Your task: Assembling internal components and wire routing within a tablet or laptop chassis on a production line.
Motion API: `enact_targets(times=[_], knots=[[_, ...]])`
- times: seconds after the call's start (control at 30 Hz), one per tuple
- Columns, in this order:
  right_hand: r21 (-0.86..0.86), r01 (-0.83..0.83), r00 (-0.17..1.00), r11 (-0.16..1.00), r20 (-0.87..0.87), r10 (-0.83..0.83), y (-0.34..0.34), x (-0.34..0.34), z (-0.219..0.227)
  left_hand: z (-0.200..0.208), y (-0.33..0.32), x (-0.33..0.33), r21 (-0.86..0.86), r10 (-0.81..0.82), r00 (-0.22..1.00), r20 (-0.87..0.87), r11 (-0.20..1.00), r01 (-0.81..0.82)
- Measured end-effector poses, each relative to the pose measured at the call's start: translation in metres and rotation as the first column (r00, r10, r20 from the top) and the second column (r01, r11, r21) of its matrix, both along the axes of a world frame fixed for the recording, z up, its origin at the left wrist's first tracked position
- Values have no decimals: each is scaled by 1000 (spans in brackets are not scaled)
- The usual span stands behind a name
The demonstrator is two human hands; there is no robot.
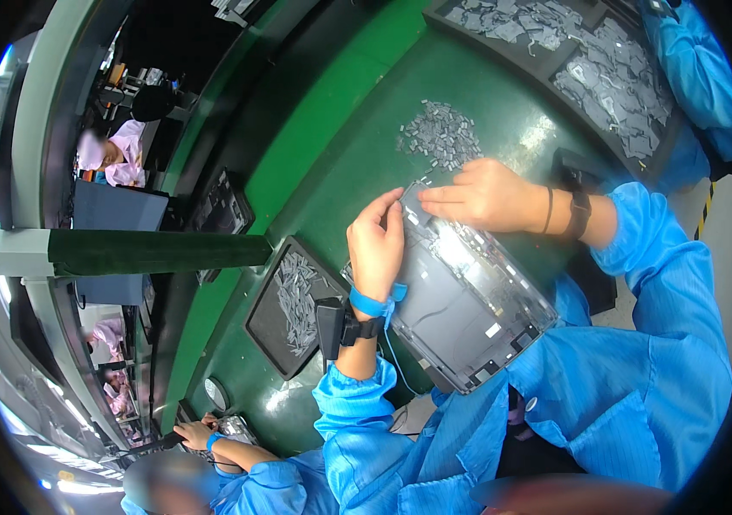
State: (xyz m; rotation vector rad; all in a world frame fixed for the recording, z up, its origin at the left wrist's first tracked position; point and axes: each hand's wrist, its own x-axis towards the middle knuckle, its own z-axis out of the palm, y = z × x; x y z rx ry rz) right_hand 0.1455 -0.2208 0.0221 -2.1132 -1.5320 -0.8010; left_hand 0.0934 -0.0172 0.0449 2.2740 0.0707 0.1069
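A grey laptop casing [456, 296] lies at a slant in front of me, its inner side up, with metal and circuit parts along its far edge. At its far left corner my left hand [376, 245] is closed, thumb and forefinger gripping the rim. My right hand [488, 197] comes in from the right, fingers pressed together at the same corner. Whatever its fingertips hold is too small to make out. Between the two hands shows a small dark grey piece [415, 196] on the corner. A blue strap [369, 302] circles my left wrist.
Beyond the hands lies a pile of small grey parts [439, 135] on the green table [349, 163]. A black tray [264, 319] of grey strips stands to the left. Another tray [546, 81] of grey pieces is at far right. Co-workers in blue sleeves [280, 485] sit on both sides.
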Motion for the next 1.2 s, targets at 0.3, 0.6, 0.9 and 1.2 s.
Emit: enact_targets(times=[0.3, 0.6, 0.9, 1.2], knots=[[-247, 58, 988, 967, -124, -91, 11, -9, 27, -5, 3, 1, 79, -31, 995, 91, 997, 24], [-375, 73, 983, 924, -129, -130, 20, -22, 27, -9, 4, 4, 43, -31, 995, 97, 999, 27], [-446, -130, 856, 885, -502, -127, 14, 18, 49, -6, 6, 2, 28, -53, 995, 84, 998, 51], [-213, 96, 531, 972, -815, -231, 25, 18, 37, -8, 25, -18, -72, -16, 964, 265, 997, 37]])
